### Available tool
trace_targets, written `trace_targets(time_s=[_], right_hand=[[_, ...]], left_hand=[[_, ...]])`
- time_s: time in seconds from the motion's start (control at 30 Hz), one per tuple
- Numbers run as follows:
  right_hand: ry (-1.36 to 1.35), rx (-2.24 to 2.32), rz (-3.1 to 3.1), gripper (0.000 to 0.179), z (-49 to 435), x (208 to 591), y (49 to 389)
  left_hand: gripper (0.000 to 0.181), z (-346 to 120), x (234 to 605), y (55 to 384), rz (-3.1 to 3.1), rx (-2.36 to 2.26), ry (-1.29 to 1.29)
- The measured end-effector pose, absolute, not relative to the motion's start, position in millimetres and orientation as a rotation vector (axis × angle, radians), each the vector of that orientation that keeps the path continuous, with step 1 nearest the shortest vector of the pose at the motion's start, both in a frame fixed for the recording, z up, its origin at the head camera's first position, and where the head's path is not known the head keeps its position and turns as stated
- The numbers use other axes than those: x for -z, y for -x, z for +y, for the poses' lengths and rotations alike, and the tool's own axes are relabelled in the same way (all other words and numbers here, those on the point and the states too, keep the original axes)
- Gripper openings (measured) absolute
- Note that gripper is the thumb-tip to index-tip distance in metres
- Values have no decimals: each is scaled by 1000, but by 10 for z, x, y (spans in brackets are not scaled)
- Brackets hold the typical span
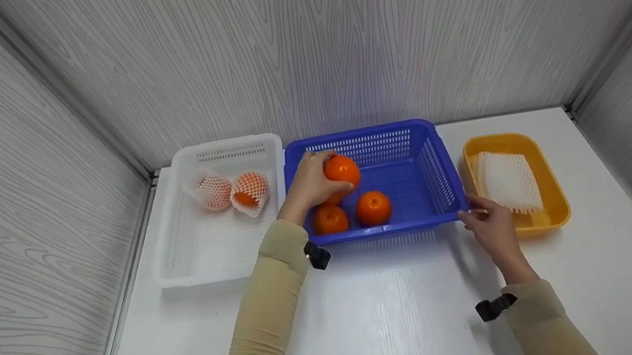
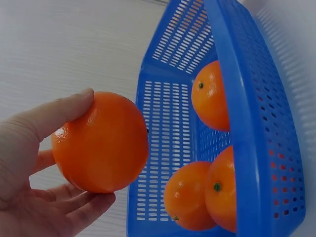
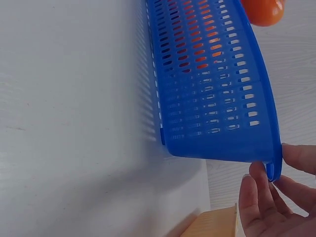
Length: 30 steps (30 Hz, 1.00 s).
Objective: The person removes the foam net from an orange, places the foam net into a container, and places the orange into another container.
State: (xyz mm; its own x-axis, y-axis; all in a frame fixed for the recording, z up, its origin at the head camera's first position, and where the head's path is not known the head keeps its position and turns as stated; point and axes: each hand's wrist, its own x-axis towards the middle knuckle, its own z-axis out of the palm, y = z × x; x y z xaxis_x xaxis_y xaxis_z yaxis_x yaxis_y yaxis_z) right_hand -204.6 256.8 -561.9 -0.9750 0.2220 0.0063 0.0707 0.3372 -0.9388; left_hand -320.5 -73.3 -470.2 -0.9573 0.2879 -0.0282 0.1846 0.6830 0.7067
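Glossy round orange (image 1: 342, 171): held up over the left part of the blue plastic basket with slotted walls (image 1: 408, 185).
Left hand (image 1: 311, 181): grips that orange, thumb on one side and fingers curled round the other.
Right hand (image 1: 493, 228): pinches the basket's rim at the near right corner, thumb against the top and fingers on the outside under the lip.
Blue basket: stands midway along the back edge of the white bench (image 1: 386, 311).
Loose oranges in it: three, all toward the left; first orange (image 1: 330, 220) in the near left corner, second orange (image 1: 373, 208) beside the near wall, third orange (image 2: 185, 195) farther in, mostly covered by the left hand in the head view.
White plastic basket (image 1: 208, 250): just beside the blue one, toward the back left corner of the bench.
Netted fruit: two orange-coloured pieces in white foam nets, left piece (image 1: 214, 192) and right piece (image 1: 250, 190), side by side near the right wall of the white basket.
Yellow plastic tray (image 1: 553, 192): near the bench's right edge, holding white foam netting (image 1: 507, 180) laid flat.
Sleeves: beige on both arms, left sleeve (image 1: 258, 336) and right sleeve (image 1: 542, 325).
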Motion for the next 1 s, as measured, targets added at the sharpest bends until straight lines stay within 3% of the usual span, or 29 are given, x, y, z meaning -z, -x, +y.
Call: trace_targets(time_s=[1.0], right_hand=[[283, -1712, -2485, 45, 2578, 5629, 2042]], left_hand=[[71, -457, 5043, 3243, 2765, -784, -317]])
